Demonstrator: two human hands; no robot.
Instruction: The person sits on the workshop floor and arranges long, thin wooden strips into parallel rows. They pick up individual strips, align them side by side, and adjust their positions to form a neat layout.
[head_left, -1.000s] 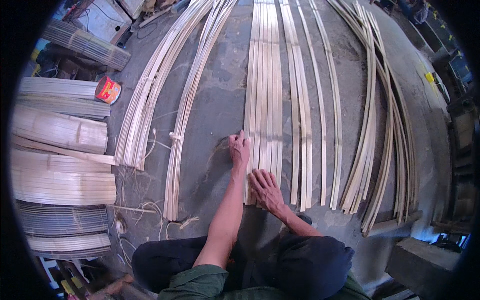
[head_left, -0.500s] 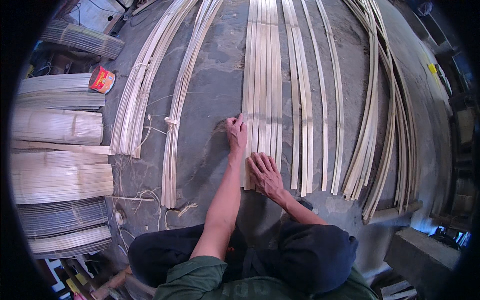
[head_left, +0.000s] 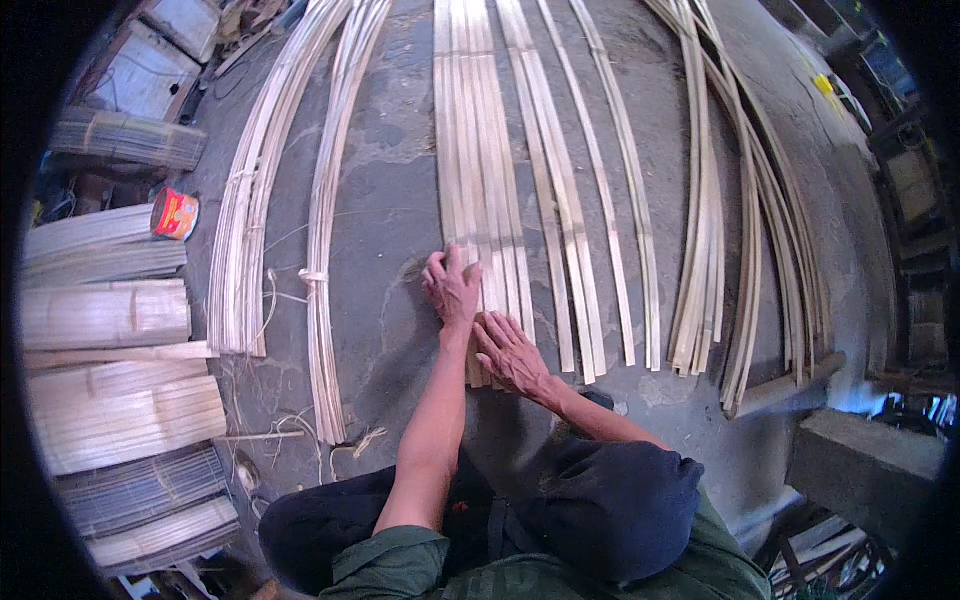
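Note:
Long, flat, pale bamboo strips (head_left: 482, 150) lie side by side on the floor in front of me, running away from my knees. At the left edge of this row is my left hand (head_left: 453, 287), its fingers curled around the outermost strip and its thumb over the top. My right hand (head_left: 512, 355) lies flat across the near ends of the strips, fingers stretched out and pointing up and left. It rests on them without gripping. The palms hide part of the strips beneath.
Separate strips (head_left: 560, 220) and loose bundles (head_left: 700, 250) lie to the right. Tied bundles (head_left: 322, 220) lie left, beside stacked slat panels (head_left: 120, 415) and a red-orange tub (head_left: 175, 214). A concrete block (head_left: 870, 460) stands at lower right.
The view has shifted, so the strips appear farther left. My left hand has gone from an extended finger to curled fingers at the row's edge, closer to my right hand.

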